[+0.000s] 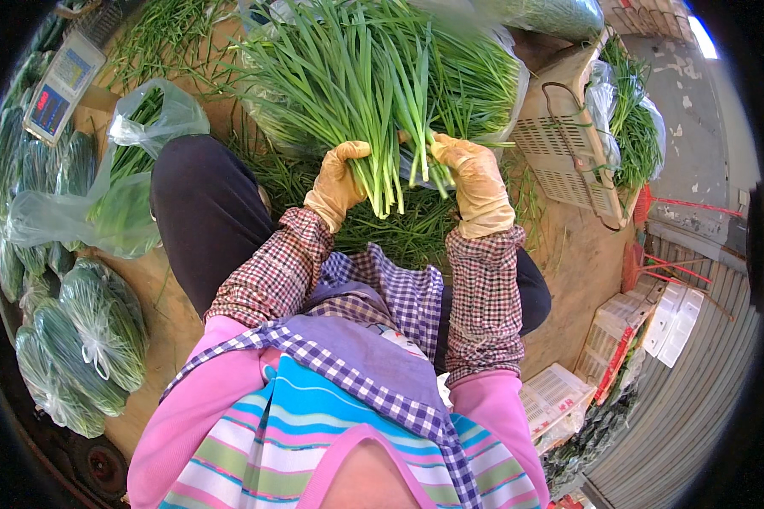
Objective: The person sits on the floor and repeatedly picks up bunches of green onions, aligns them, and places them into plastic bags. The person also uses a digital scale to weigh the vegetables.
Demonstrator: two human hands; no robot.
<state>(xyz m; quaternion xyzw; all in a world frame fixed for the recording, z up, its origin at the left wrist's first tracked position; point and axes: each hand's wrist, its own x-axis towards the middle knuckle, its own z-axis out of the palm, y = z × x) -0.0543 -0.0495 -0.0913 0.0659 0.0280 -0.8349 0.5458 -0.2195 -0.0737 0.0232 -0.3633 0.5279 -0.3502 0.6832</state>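
A bunch of long, flat green chives (348, 97) stands between my hands, pale stem ends pointing down toward me. My left hand (338, 183), in a tan rubber glove, is closed around the left side of the stems. On the other side my right hand (474, 182), gloved alike, pinches a smaller part of the chives near the cut ends. Just behind lies a large heap of chives (475, 89) in a clear plastic bag. Loose green leaves (399, 233) are scattered below my hands, between my knees.
Left of my knee is a clear bag of greens (136, 170), with a digital scale (64, 89) beyond it. Several filled bags (98, 331) line the left edge. At the right stand a beige plastic crate (560, 153) with bagged greens and some boxes (615, 339).
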